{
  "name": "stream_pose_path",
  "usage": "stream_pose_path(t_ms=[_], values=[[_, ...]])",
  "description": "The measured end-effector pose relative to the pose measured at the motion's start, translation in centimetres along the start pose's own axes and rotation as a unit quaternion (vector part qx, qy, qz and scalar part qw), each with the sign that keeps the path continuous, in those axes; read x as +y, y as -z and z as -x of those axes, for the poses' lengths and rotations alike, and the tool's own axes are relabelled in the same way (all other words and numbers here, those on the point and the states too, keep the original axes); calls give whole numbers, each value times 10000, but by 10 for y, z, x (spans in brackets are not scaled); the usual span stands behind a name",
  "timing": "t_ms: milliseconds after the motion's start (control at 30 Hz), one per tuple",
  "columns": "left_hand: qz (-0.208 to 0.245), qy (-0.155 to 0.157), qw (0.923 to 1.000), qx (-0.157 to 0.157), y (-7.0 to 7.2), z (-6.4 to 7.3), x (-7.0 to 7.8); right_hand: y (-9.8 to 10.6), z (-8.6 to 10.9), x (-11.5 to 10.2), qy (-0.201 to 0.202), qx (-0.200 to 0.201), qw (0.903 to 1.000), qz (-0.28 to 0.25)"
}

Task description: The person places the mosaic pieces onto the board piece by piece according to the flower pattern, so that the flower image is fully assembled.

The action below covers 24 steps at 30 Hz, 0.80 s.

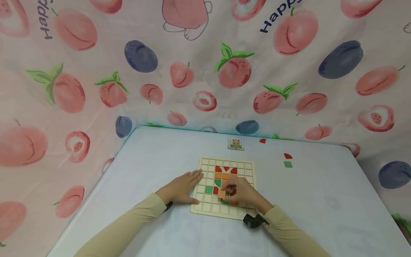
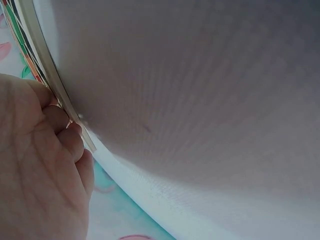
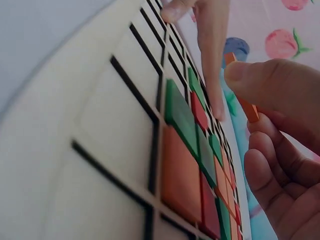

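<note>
A pale wooden grid board (image 1: pixel 205 207) lies on the white table, partly filled with red, orange and green tiles. My right hand (image 1: pixel 242 192) is over its lower middle and pinches an orange square tile (image 1: pixel 221 193) between thumb and fingers. In the right wrist view that orange tile (image 3: pixel 248 105) is seen edge-on, held off the board. My left hand (image 1: pixel 183 187) rests at the board's left edge, fingers extended and thumb spread toward the lower corner. Green, red and orange tiles sit in the cells under and beside my right hand, which hides some of them.
A small pattern card (image 1: pixel 236 144) lies behind the board. To the right are a red quarter-round tile (image 1: pixel 288 156), a green square tile (image 1: pixel 288 164) and, farther back, another red tile (image 1: pixel 262 141). A fruit-printed curtain (image 1: pixel 199 71) hangs behind the table.
</note>
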<state>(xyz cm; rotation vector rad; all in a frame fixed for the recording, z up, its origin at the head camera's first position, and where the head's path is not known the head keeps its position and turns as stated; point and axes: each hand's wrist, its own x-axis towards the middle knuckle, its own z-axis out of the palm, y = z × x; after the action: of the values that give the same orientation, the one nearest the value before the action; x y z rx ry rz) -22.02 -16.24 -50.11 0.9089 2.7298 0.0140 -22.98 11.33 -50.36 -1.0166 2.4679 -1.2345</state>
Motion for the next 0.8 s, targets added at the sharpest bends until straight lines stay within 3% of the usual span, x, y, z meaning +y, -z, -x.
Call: stream_pose_path(t_ms=[300, 800], values=[[-47, -52, 10000, 23, 1, -1, -1, -12, -7, -3, 119, -264, 9995, 124], [-38, -35, 10000, 37, -2, -1, -1, -19, -10, -2, 163, -381, 9975, 579]])
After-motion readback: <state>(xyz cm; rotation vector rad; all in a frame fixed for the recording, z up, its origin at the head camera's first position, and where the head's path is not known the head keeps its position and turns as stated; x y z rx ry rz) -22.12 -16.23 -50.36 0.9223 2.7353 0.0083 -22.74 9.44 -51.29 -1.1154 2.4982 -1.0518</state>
